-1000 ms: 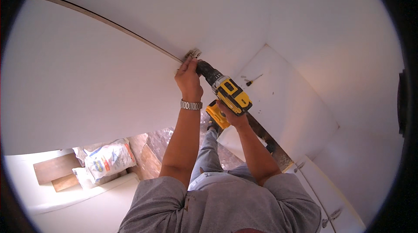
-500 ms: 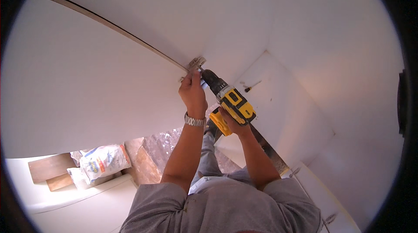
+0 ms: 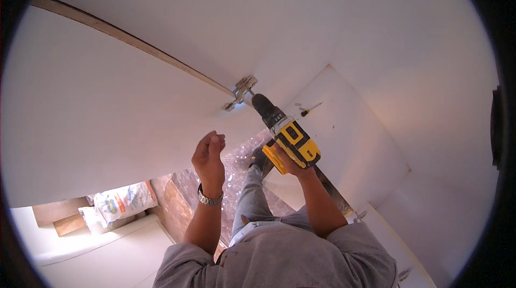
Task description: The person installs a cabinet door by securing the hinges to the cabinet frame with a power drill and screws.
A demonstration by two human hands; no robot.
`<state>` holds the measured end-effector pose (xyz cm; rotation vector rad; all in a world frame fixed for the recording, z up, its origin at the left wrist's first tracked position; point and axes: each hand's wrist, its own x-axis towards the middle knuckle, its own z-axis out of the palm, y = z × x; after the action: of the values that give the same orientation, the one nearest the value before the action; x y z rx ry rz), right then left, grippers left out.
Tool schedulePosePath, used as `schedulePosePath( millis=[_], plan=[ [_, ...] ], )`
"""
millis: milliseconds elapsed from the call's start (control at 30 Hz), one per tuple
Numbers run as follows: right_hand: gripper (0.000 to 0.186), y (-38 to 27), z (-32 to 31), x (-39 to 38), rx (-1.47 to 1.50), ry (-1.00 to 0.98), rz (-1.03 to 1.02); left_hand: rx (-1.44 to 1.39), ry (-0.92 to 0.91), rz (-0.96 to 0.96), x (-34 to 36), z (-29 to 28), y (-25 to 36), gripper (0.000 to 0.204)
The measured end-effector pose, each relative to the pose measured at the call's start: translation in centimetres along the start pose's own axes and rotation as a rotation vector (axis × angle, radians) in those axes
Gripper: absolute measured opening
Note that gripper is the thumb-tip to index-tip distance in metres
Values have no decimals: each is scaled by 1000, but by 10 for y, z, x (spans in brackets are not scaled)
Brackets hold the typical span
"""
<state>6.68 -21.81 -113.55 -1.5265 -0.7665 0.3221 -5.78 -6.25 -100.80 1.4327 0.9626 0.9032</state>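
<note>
My right hand point(image 3: 290, 162) is wrapped round the grip of a yellow and black cordless drill point(image 3: 296, 140). The drill points up and left, its bit at a metal cabinet hinge point(image 3: 245, 84). That hinge bridges the edge of a large white door panel point(image 3: 123, 105) and the white panel beyond it. Below and left of the hinge, apart from it, is my left hand point(image 3: 208, 153), a watch on its wrist. Its fingers are curled in against the thumb; whether something small is pinched there I cannot make out.
A small screwdriver point(image 3: 306, 112) lies on the white cabinet base point(image 3: 344, 126), right of the drill. At lower left, a printed white bag point(image 3: 124, 201) sits beside wood pieces point(image 3: 69, 224). More hinges point(image 3: 361, 215) are on a white panel at lower right.
My left hand has come off the hinge and dropped down and left. The drill has shifted slightly down and right, and the door panel has moved a little, widening its visible edge.
</note>
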Motion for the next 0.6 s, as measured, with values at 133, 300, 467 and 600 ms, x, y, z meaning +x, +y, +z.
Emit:
schedulePosePath(
  millis=[133,300,467,600],
  plan=[
    [18,-5,-6,8,-315,41,-397,24,-63,-94,-17,6,-8,27],
    [19,-21,-11,15,-255,49,-223,247,-196,-119,-23,-4,-29,29],
    [25,-15,-14,17,-433,-7,-330,552,-229,-197,-41,-70,-106,30],
    [39,-12,-10,17,-273,-12,-160,713,-284,-283,-64,-121,-140,29]
  ],
)
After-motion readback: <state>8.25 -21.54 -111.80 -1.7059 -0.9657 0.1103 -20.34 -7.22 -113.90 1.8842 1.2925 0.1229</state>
